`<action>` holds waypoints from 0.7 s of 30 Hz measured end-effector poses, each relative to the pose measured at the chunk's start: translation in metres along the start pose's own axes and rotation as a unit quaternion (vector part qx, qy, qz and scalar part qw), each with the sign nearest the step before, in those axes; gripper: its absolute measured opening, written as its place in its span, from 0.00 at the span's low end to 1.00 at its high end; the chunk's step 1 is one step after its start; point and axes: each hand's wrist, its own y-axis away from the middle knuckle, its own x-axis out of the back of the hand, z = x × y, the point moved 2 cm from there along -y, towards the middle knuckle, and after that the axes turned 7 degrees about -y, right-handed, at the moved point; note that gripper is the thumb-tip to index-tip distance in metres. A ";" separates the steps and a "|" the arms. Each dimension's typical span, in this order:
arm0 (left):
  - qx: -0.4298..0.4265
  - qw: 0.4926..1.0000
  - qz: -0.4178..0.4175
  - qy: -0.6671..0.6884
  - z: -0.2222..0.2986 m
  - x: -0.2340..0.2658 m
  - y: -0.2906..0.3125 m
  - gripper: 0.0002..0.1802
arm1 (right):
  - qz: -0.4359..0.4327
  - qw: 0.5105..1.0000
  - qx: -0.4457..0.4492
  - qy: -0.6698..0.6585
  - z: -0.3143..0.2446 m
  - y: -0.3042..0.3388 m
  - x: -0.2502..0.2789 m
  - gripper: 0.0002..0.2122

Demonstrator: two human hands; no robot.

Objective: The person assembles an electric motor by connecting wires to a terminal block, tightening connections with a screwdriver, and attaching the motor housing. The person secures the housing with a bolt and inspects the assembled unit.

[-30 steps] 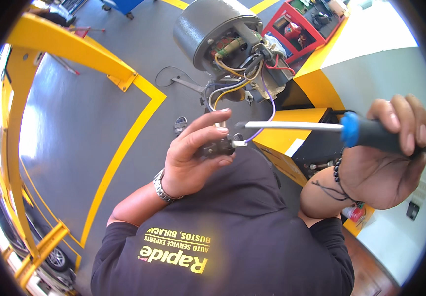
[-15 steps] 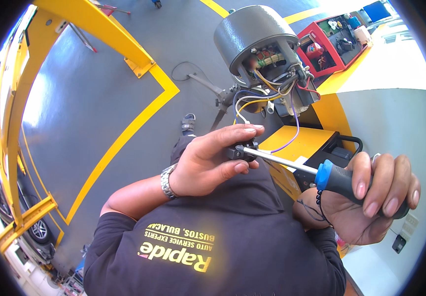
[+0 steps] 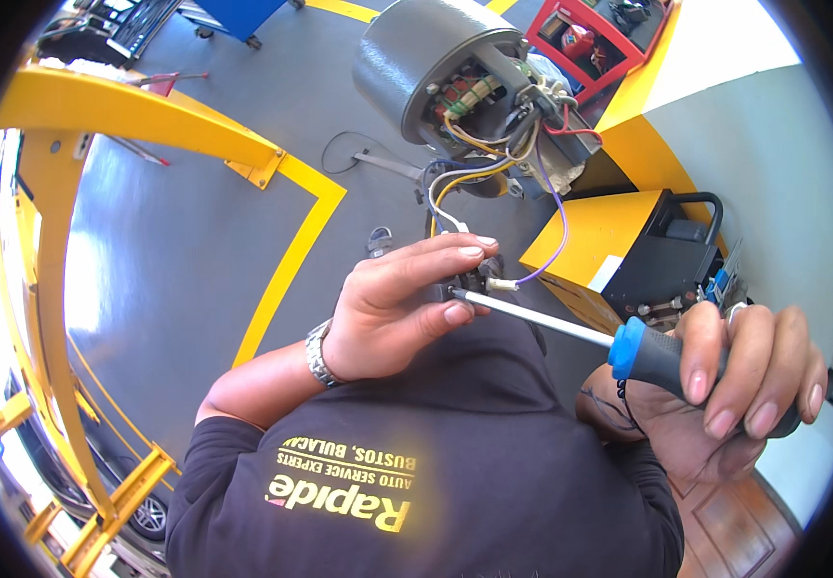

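We see the screwdriver (image 3: 628, 350) slanting across the frame right of centre: a straight, pale metal shaft, a bright blue collar and a thick dark handle with a textured patch. Our right hand (image 3: 739, 380), toward the right edge, is wrapped around that handle. At the centre, our left hand (image 3: 397, 289) is clamped on a small black part (image 3: 475, 280), thumb below and fingers above. The part looks dark and blocky (much of it hides behind our fingers), and the driver's tip meets it; whether it sits in a screw head is too small to tell. A white connector (image 3: 503, 284) sticks out at the part's right, and from it a purple wire (image 3: 565, 226) arcs up toward the glossy grey housing (image 3: 426, 67) at the top.
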 end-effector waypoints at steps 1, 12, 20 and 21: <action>-0.012 1.000 -0.003 -0.011 0.002 0.001 -0.003 0.25 | -0.005 1.000 0.014 0.012 0.003 0.004 -0.003 0.18; 0.004 0.991 -0.037 -0.128 0.011 0.001 -0.006 0.26 | -0.026 0.928 0.039 0.370 -0.025 0.012 0.011 0.30; -0.019 0.997 -0.017 -0.074 0.002 -0.003 -0.004 0.28 | -0.011 0.777 -0.051 0.627 -0.056 0.013 0.013 0.44; -0.023 0.997 -0.020 -0.074 0.002 -0.004 -0.005 0.28 | 0.001 0.778 -0.054 0.626 -0.054 0.012 0.015 0.43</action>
